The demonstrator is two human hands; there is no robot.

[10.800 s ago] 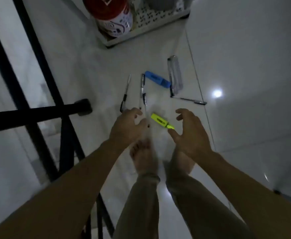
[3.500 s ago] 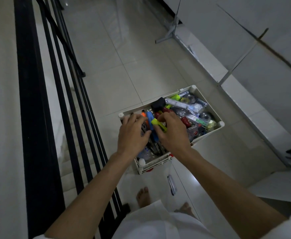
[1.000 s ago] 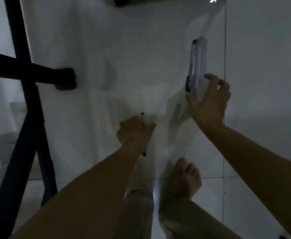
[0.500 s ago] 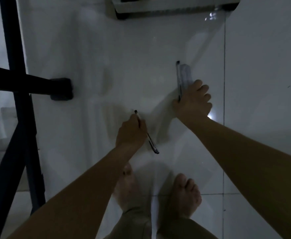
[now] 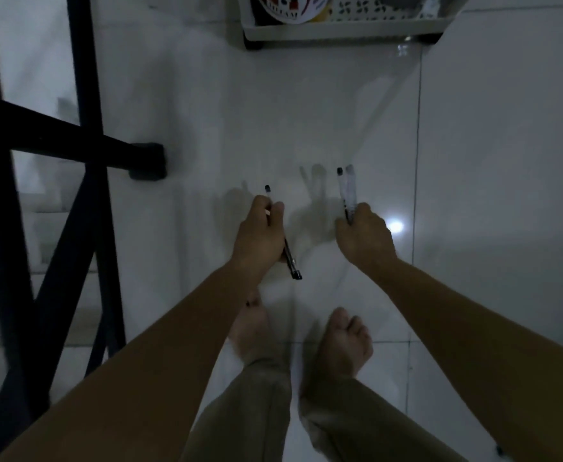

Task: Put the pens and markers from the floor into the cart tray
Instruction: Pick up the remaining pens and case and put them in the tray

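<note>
My left hand [image 5: 260, 235] is closed around a thin black pen [image 5: 291, 264], whose ends stick out above and below the fist. A clear plastic pen case [image 5: 349, 188], with a dark pen along its left side, is gripped at its lower end by my right hand [image 5: 364, 238]. Both hands hover over the white tile floor [image 5: 273, 111]. The white cart [image 5: 343, 28] stands at the top of the view; only its bottom shelf shows, and the tray is out of sight.
A black metal railing [image 5: 73, 141] with a foot on the floor runs down the left side, stairs behind it. My bare feet [image 5: 343, 341] stand below the hands. A red and white container [image 5: 290, 6] sits on the cart's bottom shelf.
Both hands have lifted off the floor with their objects, and the cart has come further into view at the top. Earlier, the markers went into the cart tray.
</note>
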